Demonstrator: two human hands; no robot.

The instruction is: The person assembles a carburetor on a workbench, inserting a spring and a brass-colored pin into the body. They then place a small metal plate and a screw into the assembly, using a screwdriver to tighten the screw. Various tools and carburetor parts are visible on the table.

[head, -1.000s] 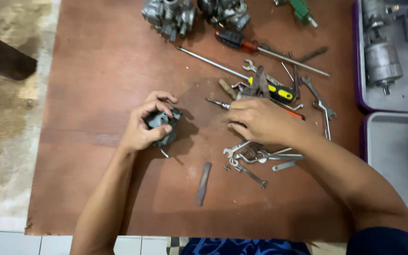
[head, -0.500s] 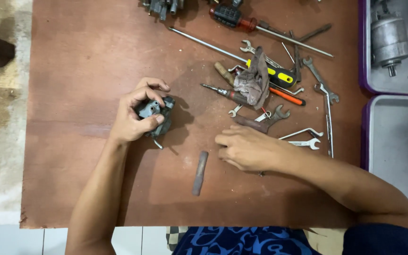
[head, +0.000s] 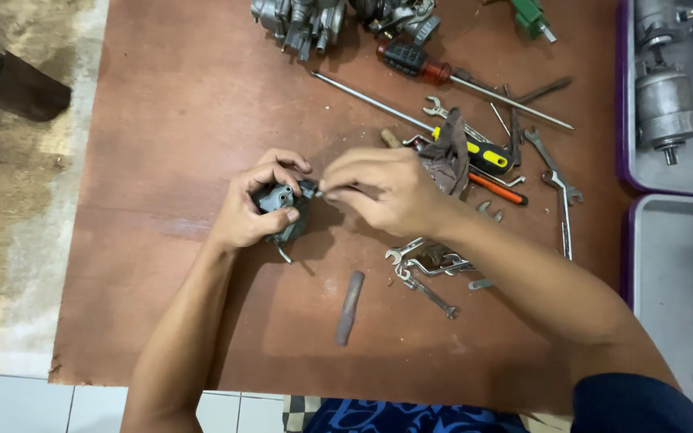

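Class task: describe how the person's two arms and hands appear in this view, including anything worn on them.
Both hands, the left hand and the right hand, are bare: no gloves, rings or watch visible. The forearms are uncovered too. A dark blue sleeve covers the right upper arm; no left sleeve shows.

Layout on the counter (head: 162, 120). Centre: a small part (head: 281, 210) in the left hand (head: 254, 212), with the right hand (head: 387, 192) just to its right, fingers (head: 332, 189) touching the part. Far edge, behind the hands: two carburettors (head: 298, 18) side by side. Right of the right hand: a rag (head: 448, 154) lying on a heap of screwdrivers (head: 443, 76) and spanners (head: 553, 168). Nearer than the right hand: a second cluster of spanners (head: 427, 265), and left of that cluster a short rod (head: 350, 307), lying apart. Beyond the counter's right edge: two trays, the farther one (head: 627, 160) holding motors (head: 666, 103), the nearer one (head: 631, 240) in front of it.
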